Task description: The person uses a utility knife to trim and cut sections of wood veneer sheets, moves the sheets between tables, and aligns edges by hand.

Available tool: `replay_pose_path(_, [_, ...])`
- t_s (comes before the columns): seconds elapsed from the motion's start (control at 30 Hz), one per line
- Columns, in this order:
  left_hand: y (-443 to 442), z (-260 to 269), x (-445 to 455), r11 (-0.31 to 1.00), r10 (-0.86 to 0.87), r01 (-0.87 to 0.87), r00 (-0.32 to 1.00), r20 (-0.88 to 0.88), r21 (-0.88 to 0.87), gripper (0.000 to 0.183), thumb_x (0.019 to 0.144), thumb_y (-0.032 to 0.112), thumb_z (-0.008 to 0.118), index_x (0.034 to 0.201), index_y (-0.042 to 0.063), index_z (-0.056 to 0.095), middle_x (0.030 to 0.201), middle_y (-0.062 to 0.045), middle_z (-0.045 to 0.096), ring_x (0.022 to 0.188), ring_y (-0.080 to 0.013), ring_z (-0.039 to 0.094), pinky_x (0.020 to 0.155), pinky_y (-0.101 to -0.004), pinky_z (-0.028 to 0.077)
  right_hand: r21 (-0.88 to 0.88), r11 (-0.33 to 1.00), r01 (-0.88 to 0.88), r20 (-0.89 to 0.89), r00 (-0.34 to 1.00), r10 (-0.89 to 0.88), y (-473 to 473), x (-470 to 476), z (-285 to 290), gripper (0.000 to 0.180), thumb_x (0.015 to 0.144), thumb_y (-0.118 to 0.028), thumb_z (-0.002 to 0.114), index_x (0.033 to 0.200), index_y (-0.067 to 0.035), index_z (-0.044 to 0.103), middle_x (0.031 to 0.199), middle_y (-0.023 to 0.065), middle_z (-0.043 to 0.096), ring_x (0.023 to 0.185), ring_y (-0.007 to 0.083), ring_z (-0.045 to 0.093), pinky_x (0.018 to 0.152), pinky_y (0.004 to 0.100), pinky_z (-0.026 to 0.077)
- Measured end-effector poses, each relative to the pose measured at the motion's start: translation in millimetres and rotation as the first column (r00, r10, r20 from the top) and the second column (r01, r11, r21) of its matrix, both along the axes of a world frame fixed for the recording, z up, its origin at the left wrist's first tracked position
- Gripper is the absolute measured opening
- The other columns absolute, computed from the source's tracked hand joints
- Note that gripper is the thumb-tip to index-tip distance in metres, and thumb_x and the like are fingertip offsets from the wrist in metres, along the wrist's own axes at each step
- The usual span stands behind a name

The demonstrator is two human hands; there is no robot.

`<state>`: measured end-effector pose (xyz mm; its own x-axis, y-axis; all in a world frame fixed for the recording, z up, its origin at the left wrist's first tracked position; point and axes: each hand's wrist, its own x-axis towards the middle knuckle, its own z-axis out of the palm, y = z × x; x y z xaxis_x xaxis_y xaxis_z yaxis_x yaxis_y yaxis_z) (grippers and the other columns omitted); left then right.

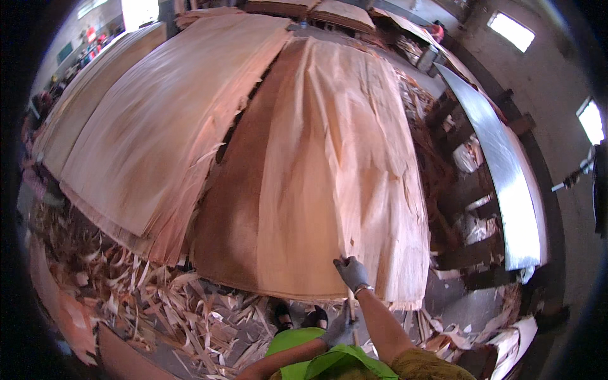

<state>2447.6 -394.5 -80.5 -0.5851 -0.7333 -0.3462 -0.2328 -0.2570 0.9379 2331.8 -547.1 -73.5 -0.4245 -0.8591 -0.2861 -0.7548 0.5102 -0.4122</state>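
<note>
Before me lies a stack of thin wood veneer sheets (304,228), its top sheet rippled and creased toward the right. My right hand (352,274), in a grey glove with a band at the wrist, has its fingers closed on a long edge of the top veneer, close to the stack's near end. Lower and close to my body, my left hand (338,330), also gloved, is closed around a thin wooden stick (352,311). The stick's upper end lies just under my right wrist. Darker veneer (232,213) shows along the stack's left side.
To the left stands another broad veneer stack (137,133) with a ragged edge. Torn veneer scraps (180,308) litter the floor around my feet. A long shiny metal sheet (498,166) tops a bench on the right. Far off at upper right is a person (437,31).
</note>
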Motion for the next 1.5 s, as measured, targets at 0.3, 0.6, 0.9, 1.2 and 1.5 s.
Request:
replay_pose_path(0.3, [31.3,-72.4,-17.9,0.978,-0.21,0.206,0.967,-0.141,-0.042,0.038,0.087,0.014,0.056,0.123,0.004,0.05,0.107,-0.013,0.059,0.095,-0.0223,0.056,0.084,-0.0358,0.044,-0.167,0.944,0.286,0.417,0.888,-0.195,45.4,-115.5,13.0,0.029,0.076,-0.026,0.072,0.082,0.002,0.065,0.064,0.0005,0.057,0.06,0.0099,0.047,0.053,0.0307,0.041])
replay_pose_path(0.6, [22.4,-232.3,-60.2,0.666,-0.051,0.623,0.588,0.807,-0.411,0.036,0.088,0.029,0.044,0.114,0.008,0.057,0.115,-0.015,0.056,0.102,-0.0324,0.054,0.091,-0.0438,0.041,-0.307,0.927,0.215,0.328,0.938,-0.108,107.1,-289.7,44.0,0.038,0.078,-0.035,0.067,0.071,0.001,0.06,0.06,0.0233,0.053,0.051,0.0272,0.046,0.051,0.0395,0.04])
replay_pose_path(0.9, [-9.9,-183.7,-228.9,0.948,0.243,-0.314,0.616,0.749,-0.05,0.056,0.086,0.044,0.052,0.125,0.004,0.048,0.12,-0.025,0.054,0.115,-0.0357,0.05,0.096,-0.0427,0.041,-0.275,0.946,0.171,0.071,0.985,-0.157,171.6,-492.0,107.6,0.023,0.079,-0.02,0.069,0.081,0.002,0.061,0.069,0.0111,0.062,0.061,0.013,0.044,0.058,0.0284,0.043])
replay_pose_path(1.2, [-71.5,-199.8,-408.7,0.906,0.319,-0.413,0.52,0.792,-0.094,0.101,0.074,0.06,0.06,0.143,0.002,0.015,0.148,-0.019,0.018,0.137,-0.0314,0.018,0.107,-0.0443,0.027,-0.31,0.923,0.226,0.137,0.972,-0.191,208.3,-586.1,130.7,0.018,0.085,-0.013,0.063,0.092,0.004,0.061,0.075,0.0002,0.06,0.068,0.0077,0.047,0.061,0.0251,0.042])
replay_pose_path(1.5, [-80.6,-201.7,-551.0,0.971,0.234,-0.158,0.523,0.819,-0.177,0.103,0.075,0.058,0.061,0.142,-0.003,0.013,0.148,-0.019,0.019,0.137,-0.0313,0.018,0.109,-0.04,0.024,-0.256,0.885,0.388,0.118,0.922,-0.369,219.5,-621.5,174.6,0.012,0.08,-0.005,0.065,0.082,0.004,0.058,0.066,-0.0003,0.051,0.062,0.0097,0.041,0.054,0.0247,0.038])
